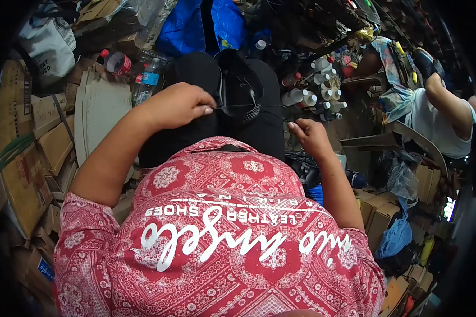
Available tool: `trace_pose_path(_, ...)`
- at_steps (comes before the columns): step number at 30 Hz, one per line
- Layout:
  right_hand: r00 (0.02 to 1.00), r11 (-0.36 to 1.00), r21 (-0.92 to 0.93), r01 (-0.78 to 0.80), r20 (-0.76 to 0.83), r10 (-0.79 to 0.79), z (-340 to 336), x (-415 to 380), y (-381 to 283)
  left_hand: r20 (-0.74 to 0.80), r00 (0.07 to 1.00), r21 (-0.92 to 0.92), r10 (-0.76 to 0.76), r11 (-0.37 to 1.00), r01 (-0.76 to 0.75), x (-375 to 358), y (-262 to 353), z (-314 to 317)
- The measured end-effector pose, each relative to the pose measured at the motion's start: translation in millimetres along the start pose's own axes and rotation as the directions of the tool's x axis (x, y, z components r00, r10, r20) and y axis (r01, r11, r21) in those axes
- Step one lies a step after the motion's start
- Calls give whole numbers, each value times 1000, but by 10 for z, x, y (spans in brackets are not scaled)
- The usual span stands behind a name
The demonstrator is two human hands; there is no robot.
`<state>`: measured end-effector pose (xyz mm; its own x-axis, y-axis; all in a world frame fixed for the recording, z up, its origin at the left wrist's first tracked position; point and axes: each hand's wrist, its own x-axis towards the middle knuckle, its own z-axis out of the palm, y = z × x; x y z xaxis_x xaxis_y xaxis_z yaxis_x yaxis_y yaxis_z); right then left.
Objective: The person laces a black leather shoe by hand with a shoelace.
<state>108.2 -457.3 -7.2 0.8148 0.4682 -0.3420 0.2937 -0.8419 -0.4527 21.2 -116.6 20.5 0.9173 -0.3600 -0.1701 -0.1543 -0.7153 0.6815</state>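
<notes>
My left hand (pixel 182 107) rests over my left thigh in dark trousers (pixel 195 79), thumb and fingers pinched together. A thin dark strand (pixel 269 106) runs from near these fingertips across my lap toward the right. Between my legs lies a black looped item (pixel 238 66) with a coiled black cord (pixel 254 110) on it, just right of my left fingertips. Beside my right thigh, my right hand (pixel 311 136) is raised with thumb and forefinger closed together. What either pinch holds is too small to make out.
Flattened cardboard (pixel 24 158) and a pale panel (pixel 103 113) are stacked at left. Plastic bottles (pixel 149 76) lie beyond my left hand; more bottles (pixel 322 90) cluster at right. A blue bag (pixel 201 26) is ahead. Another person (pixel 439 119) is at far right.
</notes>
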Motion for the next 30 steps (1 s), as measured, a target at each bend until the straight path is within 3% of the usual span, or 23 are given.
trace_pose_path(1, 997, 997, 62, 51, -59, -47, 58, -15, 44, 3, 1000, 3, 1, 1000, -1, -36, 32, -133)
trace_pose_path(3, 996, 996, 63, 64, -69, -60, 107, -1, 112, 236, 901, 141, -365, 930, 340, -137, -15, -429)
trace_pose_path(4, 994, 995, 61, 81, -74, -76, 123, 3, 128, 83, 870, 23, -485, 874, 485, -171, -136, -493)
trace_pose_path(6, 992, 993, 49, 107, -70, -103, 140, 2, 119, -292, 917, -310, -271, 934, 178, -164, -441, -479)
trace_pose_path(7, 990, 991, 36, 130, -64, -128, 145, 9, 107, -268, 910, -710, -315, 704, 34, -101, -282, -404)
trace_pose_path(8, 989, 990, 36, 133, -65, -131, 154, 14, 91, -271, 910, -708, -315, 705, 34, -10, -159, -341)
trace_pose_path(10, 976, 980, -20, 197, -94, -198, 164, -14, 82, -330, 941, -936, -76, -104, -336, 195, 67, -203)
trace_pose_path(12, 965, 972, -93, 216, -129, -227, 153, -93, 183, -326, 931, -912, -162, -205, -355, 315, -60, -198)
trace_pose_path(14, 951, 949, -194, 248, -139, -277, 122, -211, 295, -174, 972, -941, 156, -316, -118, 364, -843, -184)
trace_pose_path(15, 942, 942, -207, 266, -150, -299, 156, -253, 288, -134, 989, -968, -55, -208, -143, 315, -851, -146)
trace_pose_path(18, 926, 931, -235, 279, -190, -326, 403, -260, 428, -158, 947, -972, -281, -126, -199, 327, -680, -166)
trace_pose_path(19, 977, 961, 224, 161, -178, -122, 476, -266, 503, -161, 880, -987, -447, 83, -138, 284, -541, -214)
trace_pose_path(20, 995, 773, 635, 8, -80, 55, 474, -258, 479, -194, 864, -958, -464, 279, -65, 192, -591, -297)
trace_pose_path(21, 982, 576, 796, -185, 162, 93, 271, -279, 517, -286, 788, -867, -545, 498, 30, 86, -715, -386)
trace_pose_path(22, 982, 284, 942, -179, 154, 110, 358, -208, 771, -397, 705, -726, -588, 671, 151, 20, -795, -449)
trace_pose_path(23, 972, 304, 944, -131, 62, 227, 223, -204, 635, -395, 710, -720, -582, 677, 154, -22, -654, -480)
trace_pose_path(24, 941, 329, 940, -89, -29, 336, 78, -197, 497, -515, 711, -636, -479, 770, 57, -123, -464, -498)
trace_pose_path(25, 946, 509, 861, 7, -170, 275, 44, -106, 529, -621, 695, -535, -362, 844, -39, -236, -230, -511)
trace_pose_path(26, 936, 666, 739, 103, -299, 187, 1, 12, 553, -581, 801, -507, -143, 833, -220, -340, -23, -499)
trace_pose_path(27, 942, 662, 729, 174, -320, 104, -83, 108, 405, -526, 845, -490, 97, 778, -394, -443, 221, -492)
trace_pose_path(28, 938, 656, 732, 184, -329, 104, -180, 186, 195, -414, 860, -586, 299, 635, -503, -563, 545, -542)
trace_pose_path(29, 963, 773, 595, 220, -259, -75, -278, 255, -52, -447, 668, -651, 595, 295, -699, -475, 712, -480)
trace_pose_path(30, 959, 853, 438, 282, -159, -235, -345, 327, -272, -300, 617, -802, 728, 158, -576, -526, 885, -550)
